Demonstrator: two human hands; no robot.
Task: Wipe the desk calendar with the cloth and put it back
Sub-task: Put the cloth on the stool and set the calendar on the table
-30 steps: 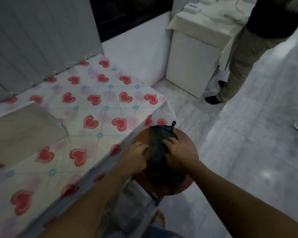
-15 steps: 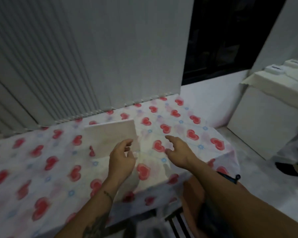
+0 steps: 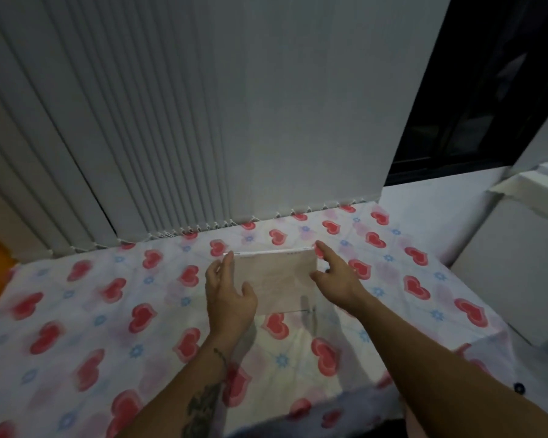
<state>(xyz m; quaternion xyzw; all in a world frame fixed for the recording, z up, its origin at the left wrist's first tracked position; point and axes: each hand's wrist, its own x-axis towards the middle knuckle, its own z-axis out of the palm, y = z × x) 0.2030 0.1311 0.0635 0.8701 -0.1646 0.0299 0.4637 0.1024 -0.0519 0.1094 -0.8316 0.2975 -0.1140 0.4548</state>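
The desk calendar, pale beige with a white top edge, stands upright in the middle of the table with the heart-print cloth. My left hand is at its left edge, fingers spread and reaching its top left corner. On the other side my right hand has its index finger at the top right corner and its thumb at the right edge. Both hands flank the calendar with fingers apart, and it rests on the table. The wiping cloth is out of sight.
White vertical blinds hang right behind the table's far edge. A dark window is at the upper right. A white cloth-covered cabinet stands just right of the table.
My hands left the dark cloth on the round stool and came up over the table. My view swung from the stool to the calendar, and both hands now flank it.
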